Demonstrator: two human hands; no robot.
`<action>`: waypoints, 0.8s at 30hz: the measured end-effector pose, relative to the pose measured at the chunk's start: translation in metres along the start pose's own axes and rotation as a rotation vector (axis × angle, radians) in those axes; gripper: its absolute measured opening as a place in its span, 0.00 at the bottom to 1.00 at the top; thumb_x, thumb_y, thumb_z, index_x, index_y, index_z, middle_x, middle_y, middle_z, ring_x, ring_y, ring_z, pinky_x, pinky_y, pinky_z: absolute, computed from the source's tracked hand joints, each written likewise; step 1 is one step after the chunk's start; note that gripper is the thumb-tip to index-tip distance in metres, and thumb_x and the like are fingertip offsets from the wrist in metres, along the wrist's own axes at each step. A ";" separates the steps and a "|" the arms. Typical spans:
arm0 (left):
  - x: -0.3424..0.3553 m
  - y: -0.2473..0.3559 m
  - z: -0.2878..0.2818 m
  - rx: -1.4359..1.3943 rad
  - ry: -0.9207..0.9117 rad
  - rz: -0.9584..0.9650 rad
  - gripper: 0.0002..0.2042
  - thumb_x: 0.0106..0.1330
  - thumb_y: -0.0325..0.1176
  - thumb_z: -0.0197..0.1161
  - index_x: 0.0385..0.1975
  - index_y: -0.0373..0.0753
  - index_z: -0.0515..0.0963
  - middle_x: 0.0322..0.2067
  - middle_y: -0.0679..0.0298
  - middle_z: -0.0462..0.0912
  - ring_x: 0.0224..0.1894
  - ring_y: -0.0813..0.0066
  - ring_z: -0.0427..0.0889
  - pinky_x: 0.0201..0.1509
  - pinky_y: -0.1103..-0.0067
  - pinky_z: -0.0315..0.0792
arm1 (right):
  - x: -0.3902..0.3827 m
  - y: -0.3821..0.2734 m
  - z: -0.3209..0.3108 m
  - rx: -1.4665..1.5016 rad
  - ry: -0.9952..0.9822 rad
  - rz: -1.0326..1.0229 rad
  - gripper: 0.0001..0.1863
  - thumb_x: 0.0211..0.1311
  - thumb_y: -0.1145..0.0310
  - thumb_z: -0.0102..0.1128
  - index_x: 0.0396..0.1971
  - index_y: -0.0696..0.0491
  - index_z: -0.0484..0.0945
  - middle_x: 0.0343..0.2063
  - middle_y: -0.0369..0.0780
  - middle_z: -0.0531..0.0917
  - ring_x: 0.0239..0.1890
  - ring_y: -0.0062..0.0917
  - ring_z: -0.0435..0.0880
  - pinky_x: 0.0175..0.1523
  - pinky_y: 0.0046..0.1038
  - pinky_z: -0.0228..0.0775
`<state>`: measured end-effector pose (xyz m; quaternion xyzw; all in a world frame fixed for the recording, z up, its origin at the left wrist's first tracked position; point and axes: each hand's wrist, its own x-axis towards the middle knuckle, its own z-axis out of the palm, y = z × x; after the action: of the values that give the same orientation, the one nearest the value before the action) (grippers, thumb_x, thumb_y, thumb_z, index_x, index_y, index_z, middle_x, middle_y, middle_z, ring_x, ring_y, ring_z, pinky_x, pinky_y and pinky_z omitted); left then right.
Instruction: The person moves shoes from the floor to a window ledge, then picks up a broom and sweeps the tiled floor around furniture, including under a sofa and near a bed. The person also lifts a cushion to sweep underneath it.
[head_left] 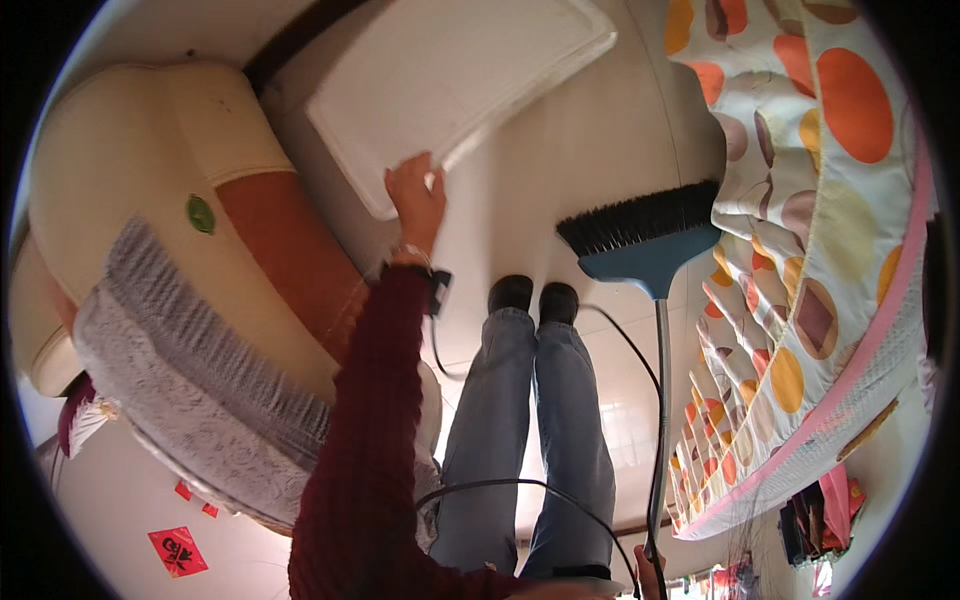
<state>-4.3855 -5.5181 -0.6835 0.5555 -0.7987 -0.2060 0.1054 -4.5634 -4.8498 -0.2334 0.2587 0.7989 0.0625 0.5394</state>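
Observation:
My left hand [416, 200], in a dark red sleeve, reaches forward with its fingers closed on the near edge of a large white rectangular panel [440, 85] with a raised rim. Whether that panel is a tabletop or a loose board I cannot tell. Low at the right, my right hand [648, 574] is partly cut off by the picture's edge and wraps round the grey handle of a broom [650, 258]. The broom's blue head points away from me, its black bristles facing the floor ahead and one end touching the dotted cloth.
A cream and orange sofa [290, 250] with a grey lace cover [210, 375] stands left. To the right hangs a polka-dot cloth [800, 240] with a pink edge. A black cable [520, 482] loops across my legs [520, 400]. Pale floor [540, 200] lies around my shoes.

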 end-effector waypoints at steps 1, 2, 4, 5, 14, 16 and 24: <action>-0.008 0.018 -0.014 -0.091 -0.004 -0.014 0.15 0.56 0.33 0.58 0.44 0.39 0.72 0.41 0.59 0.75 0.48 0.60 0.70 0.60 0.55 0.49 | -0.001 0.002 0.000 0.041 -0.007 0.012 0.14 0.56 0.61 0.59 0.23 0.54 0.69 0.05 0.32 0.65 0.04 0.17 0.62 0.09 0.21 0.52; -0.018 0.035 -0.031 -0.185 0.022 0.016 0.15 0.57 0.32 0.57 0.45 0.38 0.71 0.41 0.59 0.74 0.47 0.59 0.70 0.59 0.57 0.51 | 0.002 0.005 0.002 0.069 -0.017 0.017 0.13 0.56 0.62 0.59 0.23 0.54 0.68 0.05 0.32 0.65 0.03 0.17 0.62 0.08 0.21 0.52; -0.037 0.064 -0.065 -0.450 0.026 -0.071 0.14 0.60 0.28 0.54 0.46 0.35 0.70 0.40 0.58 0.74 0.45 0.63 0.70 0.57 0.73 0.58 | 0.007 0.014 0.002 0.141 -0.026 -0.106 0.14 0.53 0.61 0.63 0.21 0.53 0.68 0.06 0.31 0.65 0.04 0.16 0.62 0.08 0.21 0.52; -0.043 0.076 -0.079 -0.670 0.040 -0.194 0.14 0.60 0.28 0.52 0.46 0.35 0.70 0.40 0.59 0.74 0.45 0.66 0.70 0.56 0.75 0.59 | 0.010 0.020 0.003 0.040 0.029 -0.176 0.14 0.53 0.62 0.63 0.21 0.53 0.68 0.06 0.31 0.65 0.04 0.16 0.62 0.08 0.21 0.52; -0.065 0.054 -0.108 -1.781 0.105 -0.963 0.15 0.62 0.33 0.42 0.42 0.34 0.72 0.42 0.59 0.75 0.48 0.69 0.72 0.54 0.78 0.63 | 0.024 0.037 -0.006 -0.043 0.158 -0.177 0.17 0.45 0.59 0.67 0.17 0.57 0.73 0.09 0.34 0.69 0.14 0.16 0.65 0.20 0.26 0.57; -0.066 0.043 -0.095 -1.726 0.008 -1.198 0.16 0.62 0.35 0.41 0.42 0.33 0.72 0.42 0.58 0.76 0.47 0.66 0.72 0.53 0.76 0.65 | 0.019 0.031 -0.004 0.013 0.133 -0.145 0.16 0.45 0.60 0.66 0.17 0.58 0.73 0.09 0.34 0.69 0.14 0.16 0.64 0.20 0.25 0.57; -0.056 0.038 -0.092 -1.513 0.003 -1.238 0.20 0.61 0.38 0.38 0.42 0.31 0.72 0.42 0.55 0.75 0.41 0.63 0.76 0.48 0.72 0.70 | -0.007 -0.004 -0.006 -0.055 0.257 -0.315 0.18 0.44 0.58 0.67 0.16 0.58 0.72 0.09 0.36 0.69 0.14 0.17 0.64 0.20 0.27 0.57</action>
<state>-4.3613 -5.4741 -0.5811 0.6626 -0.0227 -0.6822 0.3082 -4.5683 -4.8555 -0.2263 0.1057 0.8897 0.0315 0.4431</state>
